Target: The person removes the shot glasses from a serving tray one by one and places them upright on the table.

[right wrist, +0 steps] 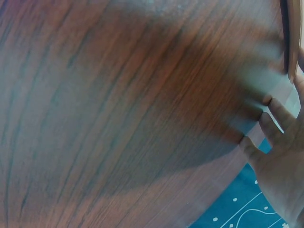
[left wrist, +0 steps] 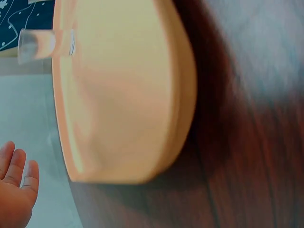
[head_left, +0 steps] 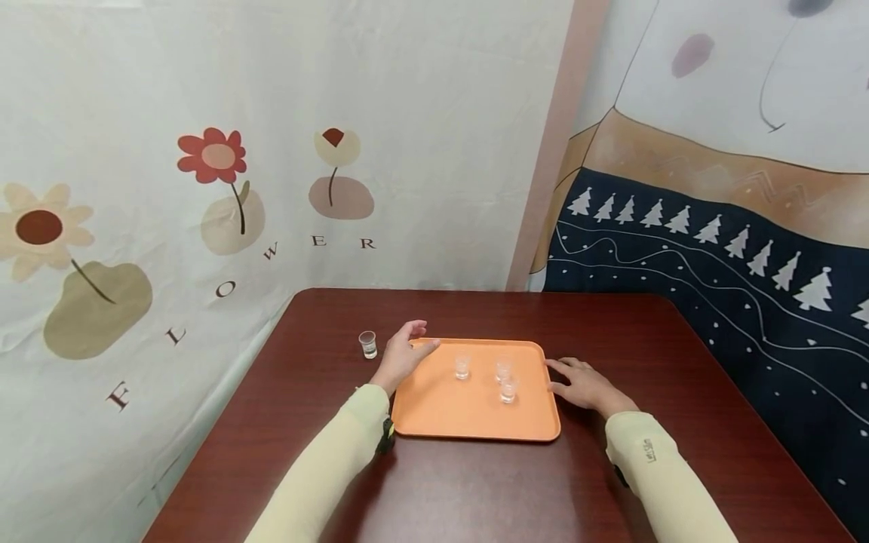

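Observation:
An orange tray (head_left: pixel 448 415) lies on the table with three small clear shot glasses on it. One shot glass (head_left: pixel 462 367) stands left of centre, another shot glass (head_left: pixel 503 369) further right, and a third shot glass (head_left: pixel 508 391) just in front of that. My left hand (head_left: pixel 402 356) is over the tray's upper left corner, fingers spread and holding nothing. Beside it, off the tray, stands a fourth glass (head_left: pixel 368 345). At the tray's right edge my right hand (head_left: pixel 585 386) has its fingertips at the rim; the right wrist view shows its fingers (right wrist: pixel 273 128) loosely extended.
The dark red wooden table (head_left: pixel 475 483) runs back to a wall hung with a flower-printed cloth (head_left: pixel 441 151). A navy cloth with white trees (head_left: pixel 679 264) hangs along the right side.

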Motion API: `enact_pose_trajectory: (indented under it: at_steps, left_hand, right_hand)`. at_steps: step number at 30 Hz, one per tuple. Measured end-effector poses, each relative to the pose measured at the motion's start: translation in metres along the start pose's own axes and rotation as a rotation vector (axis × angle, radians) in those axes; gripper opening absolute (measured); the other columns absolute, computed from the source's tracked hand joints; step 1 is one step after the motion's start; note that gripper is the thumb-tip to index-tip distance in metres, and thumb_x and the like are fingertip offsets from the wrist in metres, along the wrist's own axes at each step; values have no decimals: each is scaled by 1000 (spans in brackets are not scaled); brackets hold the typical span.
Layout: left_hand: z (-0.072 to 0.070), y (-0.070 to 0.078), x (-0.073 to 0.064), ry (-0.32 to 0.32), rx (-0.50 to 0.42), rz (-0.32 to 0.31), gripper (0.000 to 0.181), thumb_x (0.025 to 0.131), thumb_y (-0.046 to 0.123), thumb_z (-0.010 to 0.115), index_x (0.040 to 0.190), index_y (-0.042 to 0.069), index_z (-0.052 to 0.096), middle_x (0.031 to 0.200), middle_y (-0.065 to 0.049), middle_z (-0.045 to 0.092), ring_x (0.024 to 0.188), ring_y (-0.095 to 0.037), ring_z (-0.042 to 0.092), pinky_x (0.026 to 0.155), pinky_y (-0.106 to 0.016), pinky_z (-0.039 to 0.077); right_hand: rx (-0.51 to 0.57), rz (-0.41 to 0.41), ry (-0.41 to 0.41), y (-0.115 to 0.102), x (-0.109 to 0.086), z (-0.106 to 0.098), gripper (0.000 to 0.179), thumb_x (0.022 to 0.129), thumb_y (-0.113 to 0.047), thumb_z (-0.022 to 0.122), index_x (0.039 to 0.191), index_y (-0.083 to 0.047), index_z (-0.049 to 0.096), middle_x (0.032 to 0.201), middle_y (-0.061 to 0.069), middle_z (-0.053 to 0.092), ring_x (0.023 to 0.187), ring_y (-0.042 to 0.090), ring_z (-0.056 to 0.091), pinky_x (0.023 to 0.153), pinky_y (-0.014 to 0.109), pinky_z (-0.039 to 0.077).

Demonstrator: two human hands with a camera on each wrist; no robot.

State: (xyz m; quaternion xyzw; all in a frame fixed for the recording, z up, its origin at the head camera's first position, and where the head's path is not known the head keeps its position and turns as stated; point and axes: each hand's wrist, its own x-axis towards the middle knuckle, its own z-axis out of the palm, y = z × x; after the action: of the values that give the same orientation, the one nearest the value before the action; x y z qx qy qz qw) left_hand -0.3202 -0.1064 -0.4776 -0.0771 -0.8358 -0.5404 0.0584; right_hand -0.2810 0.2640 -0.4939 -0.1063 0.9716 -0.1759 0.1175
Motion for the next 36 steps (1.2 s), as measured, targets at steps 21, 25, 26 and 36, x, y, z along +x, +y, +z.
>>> enact_pose_trajectory:
  at_steps: [21, 25, 26, 36]
  left_hand:
    - [39, 3, -15, -187, -15, -68, 64, 88, 27, 77, 141, 4, 50, 131, -15, 57, 125, -32, 50, 99, -49, 44]
    - [45, 3, -16, -213, -9, -77, 65, 88, 26, 77, 142, 3, 49, 130, -14, 57, 123, -32, 50, 97, -47, 45]
    - [46, 3, -16, -216, -8, -78, 65, 88, 25, 77, 142, 3, 49, 129, -14, 57, 122, -31, 51, 96, -47, 46]
    - [50, 2, -21, -203, 16, -26, 53, 87, 20, 78, 130, -2, 55, 110, -9, 60, 105, -26, 57, 85, -36, 49]
  right_hand:
    - [4, 7, -2, 0, -2, -4, 62, 99, -43, 57, 151, -13, 42, 148, 29, 36, 133, 50, 35, 101, 68, 33]
    - [6, 0, 6, 2, -3, -1, 61, 99, -43, 57, 151, -13, 43, 147, 29, 37, 133, 50, 36, 101, 67, 34]
    - [6, 2, 7, 3, -3, -1, 61, 99, -43, 57, 151, -14, 42, 147, 28, 37, 133, 49, 36, 101, 67, 34]
    - [9, -5, 12, 3, -2, 0, 62, 99, -43, 57, 152, -14, 41, 148, 28, 36, 134, 50, 35, 102, 68, 32]
